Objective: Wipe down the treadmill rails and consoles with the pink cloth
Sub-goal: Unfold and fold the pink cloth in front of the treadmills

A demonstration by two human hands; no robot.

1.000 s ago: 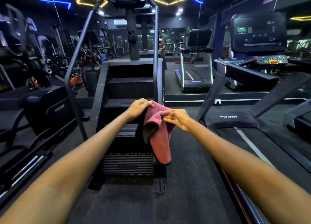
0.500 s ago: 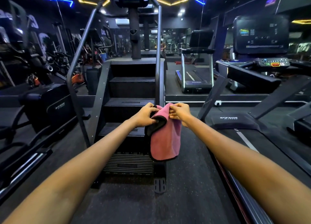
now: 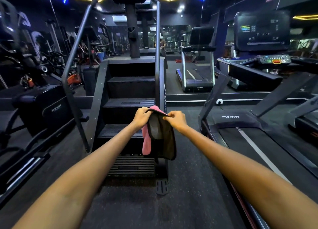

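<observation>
Head cam: both hands pinch the pink cloth [image 3: 146,143] by its top edge, left hand [image 3: 142,116] and right hand [image 3: 176,119], dark side facing me, in front of the stair climber [image 3: 130,84]. Treadmill [image 3: 230,117] at right reads "VIVA".

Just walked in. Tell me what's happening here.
A person stands in a dim gym holding a pink cloth out in front with both arms stretched forward. The left hand grips one top corner and the right hand pinches the other, so the cloth hangs open with its dark side facing the camera. It is held in the air in front of a stair climber. The treadmill on the right is not being touched, so no wiping is under way.
</observation>
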